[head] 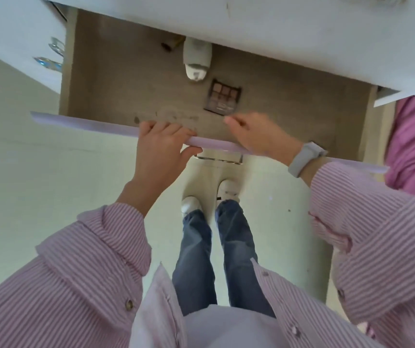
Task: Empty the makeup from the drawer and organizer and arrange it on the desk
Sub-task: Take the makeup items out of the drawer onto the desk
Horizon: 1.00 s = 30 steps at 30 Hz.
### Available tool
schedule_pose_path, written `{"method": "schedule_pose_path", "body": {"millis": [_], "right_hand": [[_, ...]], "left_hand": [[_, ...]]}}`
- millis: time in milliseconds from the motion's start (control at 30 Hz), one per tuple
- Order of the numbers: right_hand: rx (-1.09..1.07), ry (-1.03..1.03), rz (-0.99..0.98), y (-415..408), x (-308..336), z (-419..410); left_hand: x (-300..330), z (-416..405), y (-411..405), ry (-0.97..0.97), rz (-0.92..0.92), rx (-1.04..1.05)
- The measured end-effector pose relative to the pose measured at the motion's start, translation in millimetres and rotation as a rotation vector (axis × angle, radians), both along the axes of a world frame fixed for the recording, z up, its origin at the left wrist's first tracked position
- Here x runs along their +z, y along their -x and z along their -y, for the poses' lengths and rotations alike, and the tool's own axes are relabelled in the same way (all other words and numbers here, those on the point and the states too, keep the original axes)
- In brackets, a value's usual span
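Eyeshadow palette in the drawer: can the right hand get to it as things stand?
Probably yes. The right hand is already inside the open drawer, fingertips just short of the eyeshadow palette, nothing between them. The left hand grips the drawer front, clear of the path.

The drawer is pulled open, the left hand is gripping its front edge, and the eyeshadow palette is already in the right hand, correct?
Not quite. The head view shows the drawer open and the left hand gripping its front edge, but the eyeshadow palette lies on the drawer floor; the right hand reaches toward it, holding nothing.
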State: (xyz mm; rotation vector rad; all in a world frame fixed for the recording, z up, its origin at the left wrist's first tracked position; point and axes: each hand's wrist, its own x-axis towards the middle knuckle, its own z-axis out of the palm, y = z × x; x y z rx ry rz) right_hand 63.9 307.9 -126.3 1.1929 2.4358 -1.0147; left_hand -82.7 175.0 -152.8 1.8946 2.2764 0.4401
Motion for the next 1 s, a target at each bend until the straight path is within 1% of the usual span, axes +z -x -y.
{"method": "schedule_pose_path", "body": {"millis": [67, 133, 200, 333, 500, 567, 633, 667, 767, 833, 867, 933, 1000], "right_hand": [[0.086, -0.107, 0.052, 19, -23, -21], [0.203, -0.108, 0.193, 36, -47, -38], [0.265, -0.158, 0.282, 48, -63, -42], [0.188, -0.294, 0.314, 55, -67, -37], [0.203, -0.341, 0.329, 47, -62, -34], [0.148, -0.307, 0.304, 45, -58, -32], [0.006, -0.19, 0.206, 49, -50, -30], [-0.056, -0.123, 0.159, 51, -47, -30], [-0.086, -0.011, 0.147, 49, -38, -30], [-0.134, 0.025, 0.126, 43, -38, -30], [-0.166, 0.04, 0.114, 40, -37, -31], [-0.206, 0.063, 0.105, 36, -36, -33], [-0.2, 0.086, 0.118, 34, -34, -35]], "left_hand": [[-3, 0, 1, -0.029, -0.004, 0.001], [-6, 0, 2, -0.058, -0.004, -0.008], [-7, 1, 2, -0.079, -0.004, -0.015], [-7, 2, 2, -0.075, -0.001, -0.037], [-6, 3, 3, -0.061, 0.009, -0.047], [0, 1, 2, -0.021, 0.059, -0.023], [12, -5, 0, 0.068, 0.125, 0.055], [17, -12, 1, 0.126, 0.124, 0.102], [11, -45, 15, 0.385, 0.066, 0.19], [-2, -74, 24, 0.563, 0.133, 0.198], [-11, -89, 28, 0.621, 0.162, 0.181], [-30, -114, 30, 0.648, 0.145, 0.123], [-42, -131, 31, 0.572, 0.11, 0.075]]}}
